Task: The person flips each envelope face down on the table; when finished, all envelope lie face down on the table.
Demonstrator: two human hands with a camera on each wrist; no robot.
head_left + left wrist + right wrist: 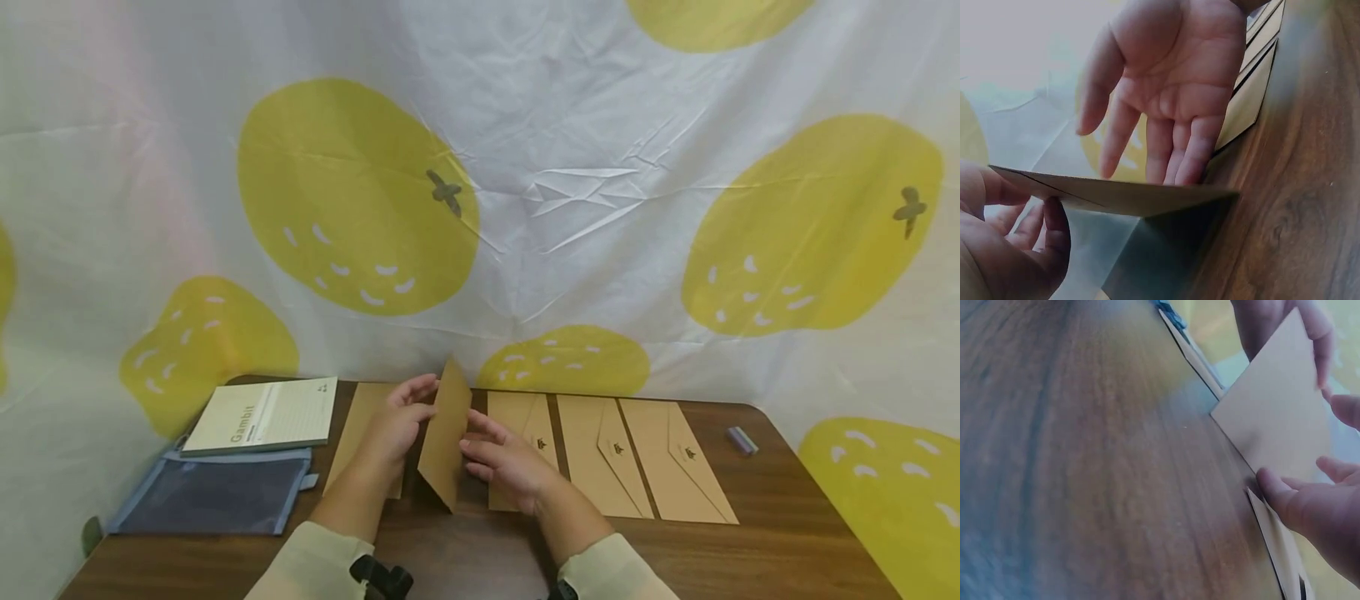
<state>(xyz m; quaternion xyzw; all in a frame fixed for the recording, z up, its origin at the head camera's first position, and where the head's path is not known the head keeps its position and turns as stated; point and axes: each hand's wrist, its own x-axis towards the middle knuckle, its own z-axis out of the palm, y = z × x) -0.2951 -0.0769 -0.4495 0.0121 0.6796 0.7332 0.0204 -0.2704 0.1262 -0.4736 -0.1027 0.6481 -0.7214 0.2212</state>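
Envelope is tipped up on a slant between my two hands, a dark line running across the face toward my left hand and the face toward my right one plain. My left hand is at its left side, fingers and thumb somewhat bent close up to it; I cannot tell whether they pinch it or only prop it. My right hand holds nothing in its curl: its fingers reach out nearly straight to the envelope's right side, thumb spread away from them.

Just left of my grip, partly covered by my left arm, a flat brown paper piece lies on the wooden table. To the right of my grip lie three more envelopes in a row, the nearest partly covered by my right hand; beyond them sits a small purplish block. Well left of my grip are a cream notebook and a blue pouch.
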